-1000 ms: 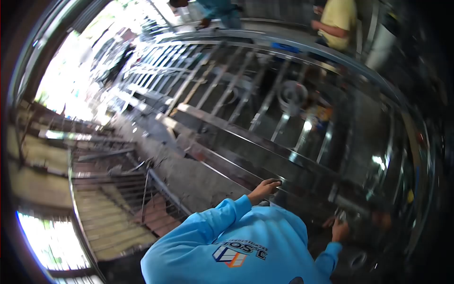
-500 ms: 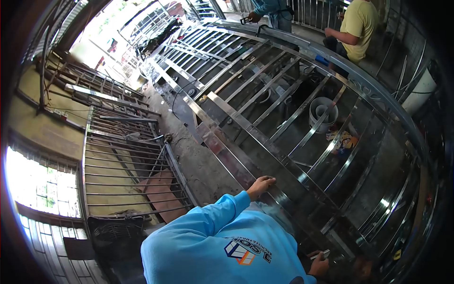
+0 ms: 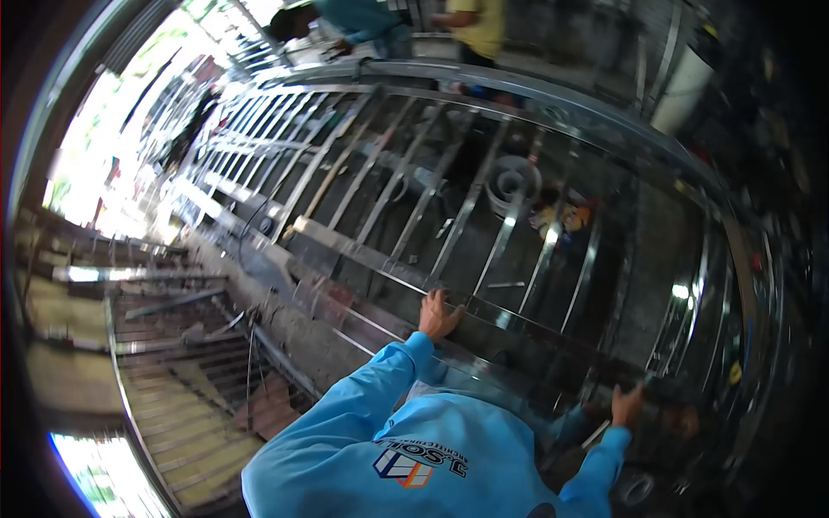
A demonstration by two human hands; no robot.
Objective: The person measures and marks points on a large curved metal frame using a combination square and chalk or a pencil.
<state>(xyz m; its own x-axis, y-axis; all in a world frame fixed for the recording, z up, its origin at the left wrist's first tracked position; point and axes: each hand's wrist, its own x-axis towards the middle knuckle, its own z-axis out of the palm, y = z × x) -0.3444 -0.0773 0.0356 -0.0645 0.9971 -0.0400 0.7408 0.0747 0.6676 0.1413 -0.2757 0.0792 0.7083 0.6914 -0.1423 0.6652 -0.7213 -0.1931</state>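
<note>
My left hand [image 3: 439,318] rests on the inner metal rail [image 3: 389,274] of a large shiny metal frame, fingers spread and holding nothing. Further right, my right hand [image 3: 627,404] reaches to the frame's near end, with fingers stretched apart and somewhat blurred. A pale thin strip [image 3: 596,434] shows beside its wrist. Both arms are in light blue sleeves [image 3: 371,380]. Polished crossbars [image 3: 492,272] run from the inner rail across to the far side of the frame.
Below the bars stand a grey bucket [image 3: 513,183] and a colourful bundle [image 3: 561,217]. A curved metal beam [image 3: 553,108] borders the far side. Two people, in a teal top [image 3: 358,19] and a yellow shirt [image 3: 480,30], stand beyond it. A barred metal panel [image 3: 190,371] leans at left.
The view has turned, shifting the scene leftward. My left hand has moved onto the inner rail with its fingers spread. My right arm has stretched forward, away from my body.
</note>
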